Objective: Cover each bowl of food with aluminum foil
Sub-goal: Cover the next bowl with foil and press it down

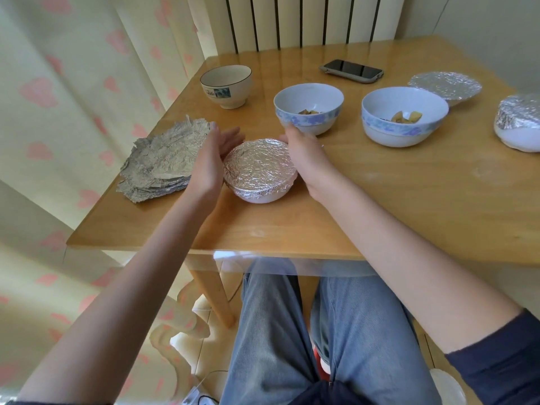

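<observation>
A white bowl wrapped over its top with crinkled foil (260, 168) sits near the table's front left. My left hand (213, 153) is flat against its left side, fingers apart. My right hand (304, 153) rests against its right rim, fingers curled on the foil edge. Behind it stand two uncovered blue-patterned bowls with food: one (308, 108) in the middle, one (404, 115) to the right. Two more foil-covered bowls sit at the far right, one (445, 86) behind and one (518, 124) at the frame edge. A stack of foil sheets (163, 162) lies at the left.
A cream bowl with a dark rim (226, 84) stands at the back left. A phone (350, 71) lies at the back of the wooden table (380, 200). A curtain hangs to the left and a radiator stands behind. My legs are under the table edge.
</observation>
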Demonstrator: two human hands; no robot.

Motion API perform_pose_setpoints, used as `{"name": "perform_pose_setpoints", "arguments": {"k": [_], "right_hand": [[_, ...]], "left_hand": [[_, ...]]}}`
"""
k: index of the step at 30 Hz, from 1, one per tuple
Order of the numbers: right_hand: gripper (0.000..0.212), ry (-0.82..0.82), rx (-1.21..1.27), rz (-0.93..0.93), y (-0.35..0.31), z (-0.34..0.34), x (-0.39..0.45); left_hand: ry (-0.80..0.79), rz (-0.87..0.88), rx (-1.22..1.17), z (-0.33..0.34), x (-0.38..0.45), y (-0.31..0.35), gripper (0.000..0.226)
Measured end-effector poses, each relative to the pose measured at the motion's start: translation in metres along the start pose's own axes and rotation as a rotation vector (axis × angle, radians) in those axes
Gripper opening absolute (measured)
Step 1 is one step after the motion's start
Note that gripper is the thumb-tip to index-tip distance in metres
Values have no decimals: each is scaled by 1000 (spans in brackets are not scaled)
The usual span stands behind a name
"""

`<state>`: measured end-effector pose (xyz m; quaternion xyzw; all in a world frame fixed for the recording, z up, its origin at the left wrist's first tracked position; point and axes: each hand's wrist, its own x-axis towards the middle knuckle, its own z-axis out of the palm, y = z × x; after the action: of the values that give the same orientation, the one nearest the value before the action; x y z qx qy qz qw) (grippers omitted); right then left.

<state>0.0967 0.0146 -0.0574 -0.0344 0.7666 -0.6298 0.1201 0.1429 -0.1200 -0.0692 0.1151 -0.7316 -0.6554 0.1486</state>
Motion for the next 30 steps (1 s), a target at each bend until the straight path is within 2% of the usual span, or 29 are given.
{"name": "perform_pose_setpoints", "arguments": {"k": [4,14,19,22,26,30], "right_hand": [[40,72,111,-39,9,9,-4],[44,181,64,-47,13,16,-5],[49,162,77,-32,9,16,-9],[51,106,125,49,6,9,-10],[51,164,219,104,10,9,-23],[50,196,350,134,4,21,-32]], "left_hand": [[-69,80,36,5,0,0,60],[-51,47,107,3,3,-1,65],[-48,11,63,4,3,-2,64],[-32,-46,-24,2,2,-3,63],[53,-137,-267,2,-5,-5,64],[68,-186,-338,10,-7,-3,64]]}}
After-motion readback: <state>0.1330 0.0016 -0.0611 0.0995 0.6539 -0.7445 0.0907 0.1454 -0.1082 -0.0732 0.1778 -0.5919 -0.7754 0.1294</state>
